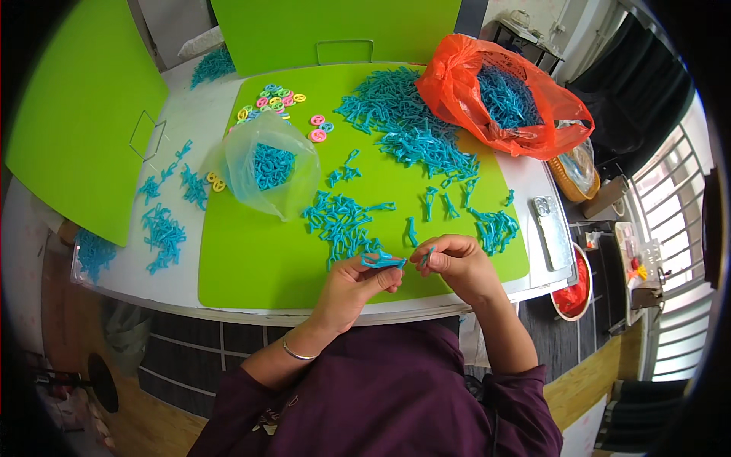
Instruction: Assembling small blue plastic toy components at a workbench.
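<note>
My left hand (352, 288) pinches a teal plastic piece (382, 261), long and forked, between thumb and fingers. Close beside it, my right hand (461, 265) pinches a small teal part (427, 257), mostly hidden by the fingertips. Whether the two parts touch I cannot tell. Just beyond my left hand lies a pile of teal looped pieces (335, 221). A smaller pile of teal parts (496, 231) sits to the right of my right hand. A few loose teal pieces (430, 202) lie between the piles on the green board (259, 274).
Farther back are a large teal heap (396, 99), an open red bag (449, 72) of teal parts and a clear plastic bag (301, 179) holding more. Colourful rings (318, 135) lie behind it. A phone (550, 228) rests at the right; green panels (84, 114) stand left and behind.
</note>
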The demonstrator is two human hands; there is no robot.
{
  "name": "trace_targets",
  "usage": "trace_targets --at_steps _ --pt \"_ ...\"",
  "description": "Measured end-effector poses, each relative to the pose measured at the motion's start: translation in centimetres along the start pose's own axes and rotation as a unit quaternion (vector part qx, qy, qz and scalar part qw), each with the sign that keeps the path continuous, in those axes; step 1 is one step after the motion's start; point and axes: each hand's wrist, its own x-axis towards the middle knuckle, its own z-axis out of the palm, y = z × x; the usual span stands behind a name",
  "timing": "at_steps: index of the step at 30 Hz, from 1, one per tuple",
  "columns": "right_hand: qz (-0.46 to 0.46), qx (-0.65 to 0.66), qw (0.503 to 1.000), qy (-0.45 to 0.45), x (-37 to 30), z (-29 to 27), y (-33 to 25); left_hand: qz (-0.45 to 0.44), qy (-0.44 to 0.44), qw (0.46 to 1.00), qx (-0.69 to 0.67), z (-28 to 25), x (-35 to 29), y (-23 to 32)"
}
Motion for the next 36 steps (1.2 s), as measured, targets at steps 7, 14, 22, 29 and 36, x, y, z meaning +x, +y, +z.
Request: trace_targets --at_steps 7,14,22,29,36 --pt "0.007 -0.065 0.997 0.032 -0.4 -0.2 -0.3 -0.003 0.006 1.000 -0.003 0.1 0.0 0.1" --pt "-0.026 -0.020 0.999 0.015 -0.8 0.7 -0.6 -0.008 0.009 0.999 0.042 0.3 -0.2 0.3" --pt "0.013 0.070 0.997 0.001 -0.9 0.0 0.7 0.034 0.011 0.995 0.095 0.5 -0.2 0.3" --pt "0.071 0.124 0.989 -0.030 -0.9 0.2 1.6 0.038 0.008 0.993 0.112 0.6 -0.3 0.4" --pt "0.063 0.108 0.992 -0.027 -0.9 0.4 1.8 0.034 0.008 0.993 0.111 0.4 -0.3 0.3"
